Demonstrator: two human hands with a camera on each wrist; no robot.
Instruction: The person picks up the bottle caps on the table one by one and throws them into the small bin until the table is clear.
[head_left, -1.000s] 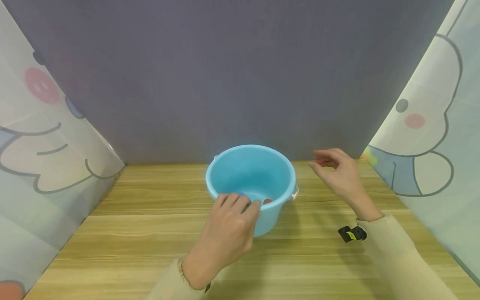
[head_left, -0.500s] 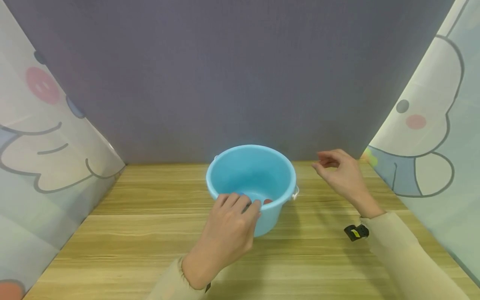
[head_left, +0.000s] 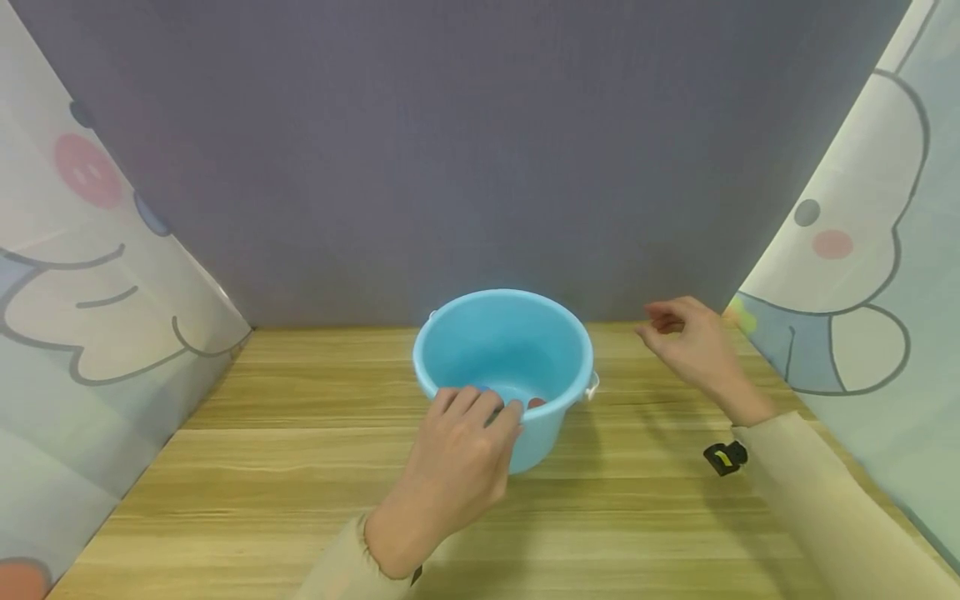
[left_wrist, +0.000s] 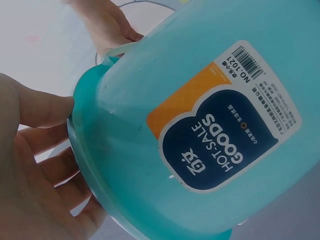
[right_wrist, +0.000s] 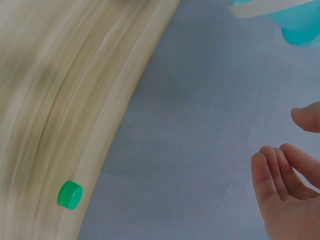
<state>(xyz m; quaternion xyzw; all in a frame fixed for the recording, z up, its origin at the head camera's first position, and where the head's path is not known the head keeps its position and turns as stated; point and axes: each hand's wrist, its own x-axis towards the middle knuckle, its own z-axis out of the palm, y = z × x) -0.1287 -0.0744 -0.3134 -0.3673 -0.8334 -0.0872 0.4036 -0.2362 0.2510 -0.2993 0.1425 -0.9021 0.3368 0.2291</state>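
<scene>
A light blue plastic bucket (head_left: 536, 442) stands upright on the wooden table. My left hand (head_left: 453, 467) grips its near rim, thumb outside and fingers over the edge, as the left wrist view shows. Part of something reddish (head_left: 536, 402) shows inside the bucket, just behind the near rim; the rest is hidden. To the right of the bucket, my right hand (head_left: 693, 346) hovers with loosely bent fingers and holds nothing. The right wrist view has a green bottle cap (right_wrist: 70, 195) on the table close to its back edge, apart from the hand.
The bucket's white handle (head_left: 591, 386) hangs from its side lugs. Behind the wooden table (head_left: 300, 467) rises a grey panel (head_left: 480, 150). Cartoon-printed sheets flank it at left (head_left: 45, 400) and right (head_left: 915, 417).
My right hand has drifted a little to the right, farther from the bucket. The left hand and the bucket stay where they were.
</scene>
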